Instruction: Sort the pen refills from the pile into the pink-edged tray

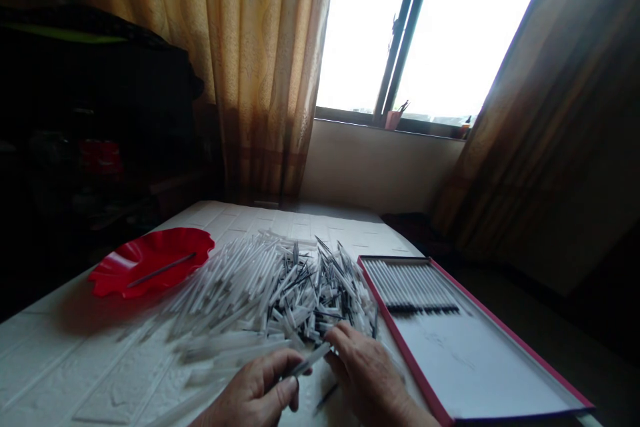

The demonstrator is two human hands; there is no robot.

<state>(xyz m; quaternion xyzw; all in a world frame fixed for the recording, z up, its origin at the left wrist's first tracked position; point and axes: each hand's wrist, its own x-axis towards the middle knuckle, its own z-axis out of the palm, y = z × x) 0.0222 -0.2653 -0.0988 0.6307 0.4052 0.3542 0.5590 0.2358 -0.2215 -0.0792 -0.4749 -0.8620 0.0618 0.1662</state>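
My left hand (260, 390) is closed in a pinch on a thin dark refill with a clear pen tube (309, 360) at its end. My right hand (365, 373) has its fingers curled at the other end of that tube, touching the near edge of a big pile of clear pen tubes and dark refills (273, 290) on the white table (70, 360). Another dark refill (326, 397) lies on the table between my hands.
A red wavy-edged plate (150, 260) with one dark refill in it sits at the left. A flat red-rimmed box (505, 367) at the right holds a row of assembled pens (413, 287) at its far end. Curtains and a window stand behind the table.
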